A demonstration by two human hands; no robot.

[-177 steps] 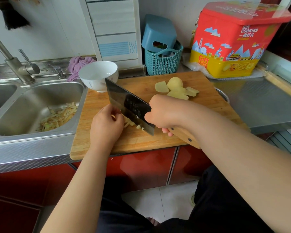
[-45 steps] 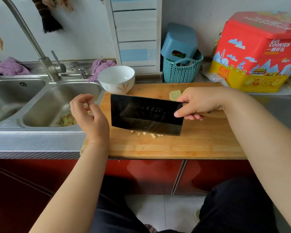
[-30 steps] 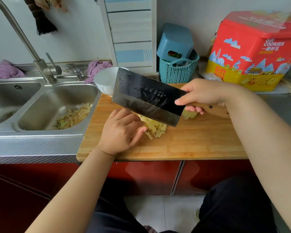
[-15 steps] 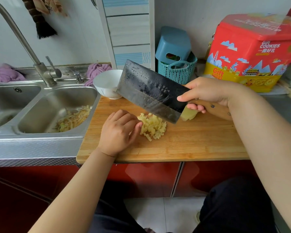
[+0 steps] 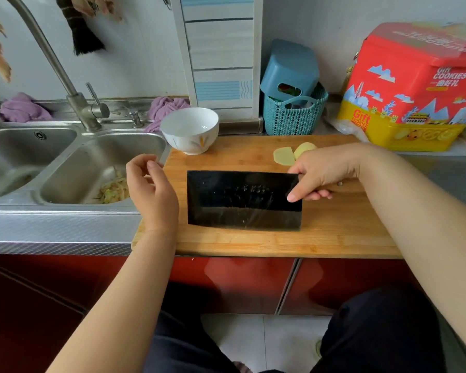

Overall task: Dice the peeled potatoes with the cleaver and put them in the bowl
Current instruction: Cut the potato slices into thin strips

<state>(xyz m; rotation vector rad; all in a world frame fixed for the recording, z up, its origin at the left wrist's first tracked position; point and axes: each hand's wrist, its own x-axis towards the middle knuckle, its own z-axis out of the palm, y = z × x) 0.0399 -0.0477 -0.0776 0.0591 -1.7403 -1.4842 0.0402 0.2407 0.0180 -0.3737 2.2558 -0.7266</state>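
Observation:
My right hand [image 5: 326,170] grips the handle of the dark cleaver [image 5: 242,200], with the index finger lying on the blade. The blade stands upright, its edge on the wooden cutting board [image 5: 334,232] and its broad face towards me. No diced potato shows; the blade hides the board behind it. My left hand [image 5: 151,192] hovers at the board's left edge, fingers loosely curled and holding nothing. A potato slice [image 5: 283,156] and a potato half [image 5: 303,148] lie at the back of the board, partly behind my right hand. The white bowl [image 5: 190,127] stands at the board's back left corner.
The steel sink [image 5: 92,168] to the left holds potato peels [image 5: 113,188], and the faucet [image 5: 73,87] rises behind it. A teal basket [image 5: 293,114] and a red cookie tin [image 5: 414,87] stand against the wall behind the board.
The cleaver came down from a raised tilt and now stands upright on the board. The diced pile is out of sight. My left hand lifted away to the left.

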